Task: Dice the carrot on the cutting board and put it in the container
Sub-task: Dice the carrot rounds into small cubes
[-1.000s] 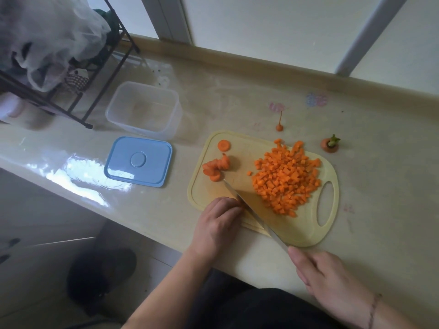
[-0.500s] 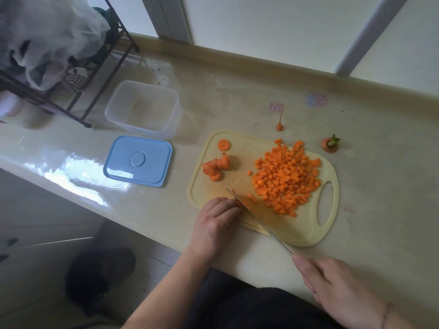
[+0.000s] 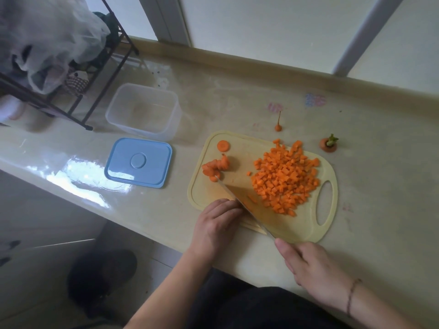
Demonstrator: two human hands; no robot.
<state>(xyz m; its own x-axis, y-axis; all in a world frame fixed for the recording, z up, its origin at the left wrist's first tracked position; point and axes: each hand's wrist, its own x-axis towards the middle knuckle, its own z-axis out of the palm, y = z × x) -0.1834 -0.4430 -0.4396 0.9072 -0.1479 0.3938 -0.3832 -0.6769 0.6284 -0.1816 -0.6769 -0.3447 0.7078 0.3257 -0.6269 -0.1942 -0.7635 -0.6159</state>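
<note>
Countertop [image 3: 237, 96] fills most of the frame; wire rack [image 3: 78, 91] with bagged stuff upper left.

Yellow cutting board [image 3: 329, 233] lower centre-right, 1 off. Clear container [image 3: 142, 110] left of centre, 1 off, nothing in it, lid off. Blue lid [image 3: 139, 162] just below it, flat on the counter, 1 off.

Left hand [image 3: 215, 226] at the board's lower left corner, fingers curled; whatever it pins against the blade is hidden, so cannot tell if it holds anything. Right hand [image 3: 313, 269] lower right, clamped round the knife [image 3: 244, 200] handle; blade runs diagonally up-left, tip touching the slices.

Carrot, all on the board:
- diced pile [image 3: 285, 179] on the right half, too many to count
- stacked slices [image 3: 215, 167] at the left side, roughly 5, count unsure
- 1 loose slice [image 3: 223, 146] at the upper left corner

Off-board scraps: 1 root tip [image 3: 278, 125], 1 green-topped stub [image 3: 329, 144], both just above the board.

Handling, my read: dice are light, stiff and loose, so they'll scatter. Scoop with the blade flat, or lift the board by its handle slot and tip. Slices roll, so pin them flat with curled fingertips.
</note>
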